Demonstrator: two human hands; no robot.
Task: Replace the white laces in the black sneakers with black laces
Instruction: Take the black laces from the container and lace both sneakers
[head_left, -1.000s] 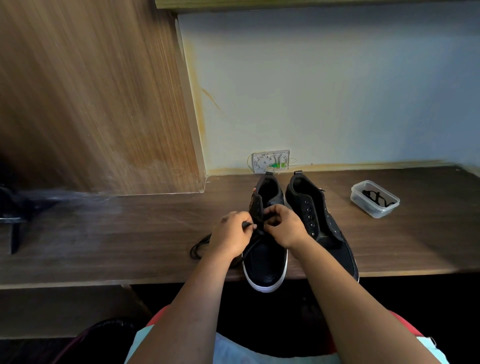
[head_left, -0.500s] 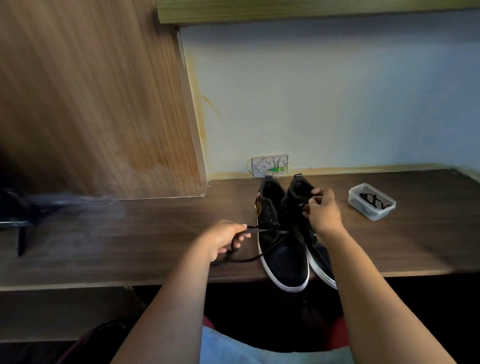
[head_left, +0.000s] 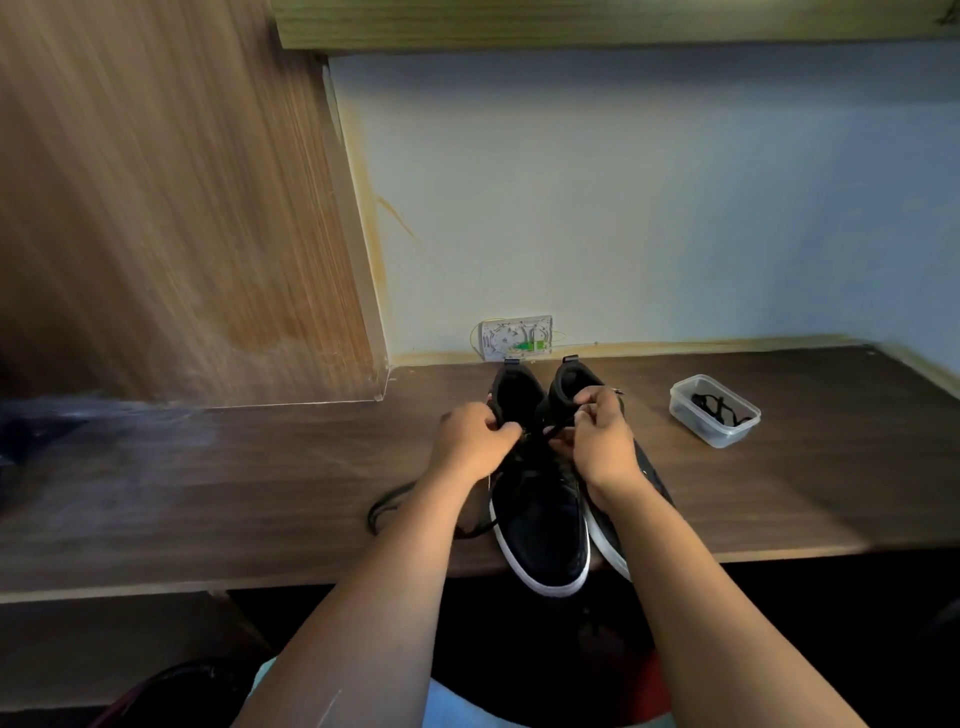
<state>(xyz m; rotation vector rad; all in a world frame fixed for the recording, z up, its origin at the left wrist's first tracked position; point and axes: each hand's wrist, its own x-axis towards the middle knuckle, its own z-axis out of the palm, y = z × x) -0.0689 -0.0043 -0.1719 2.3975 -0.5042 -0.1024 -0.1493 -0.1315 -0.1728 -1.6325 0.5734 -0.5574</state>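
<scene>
Pinching the black lace (head_left: 558, 431) over the left sneaker (head_left: 537, 525), you have both hands curled tight above its eyelets: your left hand (head_left: 470, 441) grips one end, your right hand (head_left: 602, 441) the other. The slack of the lace loops onto the desk (head_left: 234, 493) to the left, beside your left forearm. The right sneaker (head_left: 571, 379) sits touching the left one, toes over the near edge. To the far right, a clear tub (head_left: 714, 410) holds another dark lace.
</scene>
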